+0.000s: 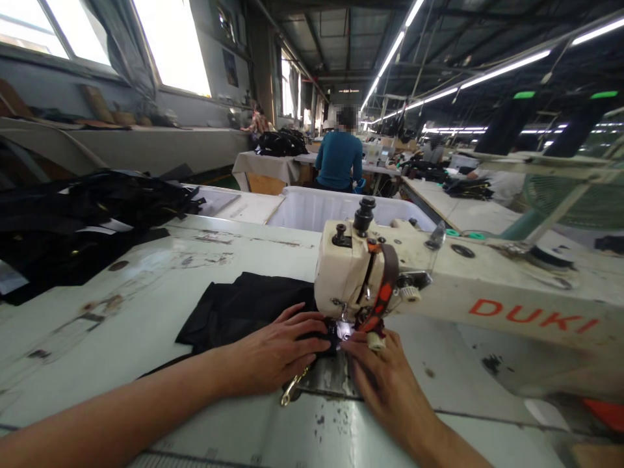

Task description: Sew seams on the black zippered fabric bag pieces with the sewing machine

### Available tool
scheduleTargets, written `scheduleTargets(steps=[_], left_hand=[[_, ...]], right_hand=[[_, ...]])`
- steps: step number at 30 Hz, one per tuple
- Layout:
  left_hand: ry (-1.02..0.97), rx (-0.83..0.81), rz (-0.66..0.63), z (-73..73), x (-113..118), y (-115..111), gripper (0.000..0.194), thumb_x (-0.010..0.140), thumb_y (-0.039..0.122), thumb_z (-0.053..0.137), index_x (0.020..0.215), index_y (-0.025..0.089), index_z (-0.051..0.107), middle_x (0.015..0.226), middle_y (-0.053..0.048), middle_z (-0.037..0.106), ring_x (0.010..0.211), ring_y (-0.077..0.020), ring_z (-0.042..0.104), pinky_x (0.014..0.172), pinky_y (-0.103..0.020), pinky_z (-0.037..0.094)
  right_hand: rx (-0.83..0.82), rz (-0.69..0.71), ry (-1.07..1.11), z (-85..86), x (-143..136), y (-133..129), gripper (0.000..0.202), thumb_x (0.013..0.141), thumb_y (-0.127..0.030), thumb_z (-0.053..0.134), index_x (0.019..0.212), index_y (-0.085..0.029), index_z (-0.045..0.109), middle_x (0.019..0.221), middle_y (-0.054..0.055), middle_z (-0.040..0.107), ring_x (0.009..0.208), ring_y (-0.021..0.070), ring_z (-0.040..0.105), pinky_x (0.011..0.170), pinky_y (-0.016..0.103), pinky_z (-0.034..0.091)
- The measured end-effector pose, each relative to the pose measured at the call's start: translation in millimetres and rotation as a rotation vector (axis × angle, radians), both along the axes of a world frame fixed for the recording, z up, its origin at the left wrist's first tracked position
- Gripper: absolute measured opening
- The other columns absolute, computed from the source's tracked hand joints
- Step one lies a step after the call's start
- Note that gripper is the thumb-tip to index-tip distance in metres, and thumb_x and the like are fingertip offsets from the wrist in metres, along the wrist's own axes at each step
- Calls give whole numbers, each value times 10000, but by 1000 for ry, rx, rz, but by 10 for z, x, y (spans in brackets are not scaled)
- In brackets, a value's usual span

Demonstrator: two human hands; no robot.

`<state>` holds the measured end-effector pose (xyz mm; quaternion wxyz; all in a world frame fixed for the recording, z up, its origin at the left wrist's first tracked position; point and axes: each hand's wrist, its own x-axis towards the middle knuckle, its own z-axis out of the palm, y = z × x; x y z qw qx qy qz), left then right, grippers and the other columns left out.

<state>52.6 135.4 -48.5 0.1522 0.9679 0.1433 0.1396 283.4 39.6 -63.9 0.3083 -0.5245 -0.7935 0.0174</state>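
A piece of black fabric (244, 305) lies on the pale worn table, its right end under the head of a white sewing machine (341, 273). My left hand (280, 348) rests flat on the fabric, fingers spread toward the lit needle area. Just right of the needle, my right hand (385, 377) has its fingertips close together near the presser foot; what they hold, if anything, is hidden. A gold-coloured metal piece (292, 388) sticks out below my left hand.
Black garments (88, 214) are heaped on the table's left. Behind the machine is a white plastic bin (312, 207). The machine's arm (526, 299) spans the right side. Farther off, a person in a blue top (340, 159) sits facing away.
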Motion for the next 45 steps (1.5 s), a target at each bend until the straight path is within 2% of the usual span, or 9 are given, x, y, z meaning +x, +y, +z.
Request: scheduleTargets(steps=[4, 9, 14, 19, 22, 27, 34, 41, 45], left_hand=[[1, 0, -23, 42, 19, -8, 349, 953, 207, 464, 1294, 230, 534, 1250, -59, 600, 1240, -204, 468, 1151, -397, 233], [-7, -49, -57, 81, 22, -14, 316, 966, 216, 463, 1268, 200, 557, 1200, -71, 634, 1176, -195, 527, 1144, -385, 251], [-33, -80, -75, 62, 6, 41, 324, 955, 199, 484, 1267, 230, 565, 1205, -56, 629, 1163, -192, 537, 1152, -394, 236], [-40, -93, -86, 52, 5, 159, 329, 950, 168, 488, 1263, 234, 566, 1218, -56, 621, 1151, -180, 554, 1158, -391, 220], [-50, -89, -115, 34, 3, 233, 346, 944, 164, 496, 1272, 256, 555, 1229, -57, 619, 1152, -193, 558, 1144, -401, 247], [-53, -71, -152, 16, -2, 298, 327, 956, 189, 471, 1268, 246, 553, 1243, -74, 616, 1160, -210, 553, 1132, -398, 266], [-49, -63, -160, 24, 3, 330, 324, 965, 195, 462, 1273, 243, 553, 1246, -72, 614, 1157, -199, 552, 1105, -353, 302], [-52, -84, -136, 8, 25, 353, 333, 957, 193, 485, 1278, 241, 558, 1251, -67, 613, 1163, -196, 553, 1076, -316, 340], [-82, -101, -142, -7, 31, 373, 332, 955, 196, 491, 1276, 244, 560, 1229, -67, 627, 1152, -197, 563, 1043, -307, 380]], right_hand=[[-9, 48, -66, -5, -16, -12, 418, 851, -62, 483, 1190, -274, 605, 1079, 58, 629, 1031, 248, 528, 952, 493, 397], [-34, 58, -157, -7, -32, -20, 464, 820, -14, 450, 1172, -267, 613, 1087, 54, 638, 977, 242, 581, 956, 521, 382], [45, 51, -224, -20, -62, -18, 456, 808, -7, 444, 1169, -223, 619, 1054, 53, 662, 982, 250, 582, 946, 489, 396], [101, 19, -286, -42, -69, 16, 499, 794, -2, 428, 1217, -212, 592, 1129, 69, 652, 1006, 237, 580, 949, 463, 385], [149, 7, -291, -49, -61, 24, 488, 789, -12, 432, 1197, -217, 605, 1122, 71, 652, 978, 233, 583, 924, 449, 392], [138, 28, -258, -103, -41, 21, 486, 798, -29, 442, 1206, -238, 604, 1087, 61, 649, 974, 233, 572, 919, 441, 388], [68, -6, -282, -138, -51, -3, 526, 783, -14, 459, 1241, -240, 583, 1108, 63, 635, 992, 248, 558, 935, 459, 390], [74, -9, -272, -148, -63, 18, 521, 802, -26, 455, 1277, -214, 557, 1182, 87, 608, 1024, 258, 556, 923, 473, 405], [52, -4, -267, -129, -66, 12, 525, 804, -28, 449, 1286, -209, 553, 1132, 90, 624, 969, 253, 575, 895, 467, 431]])
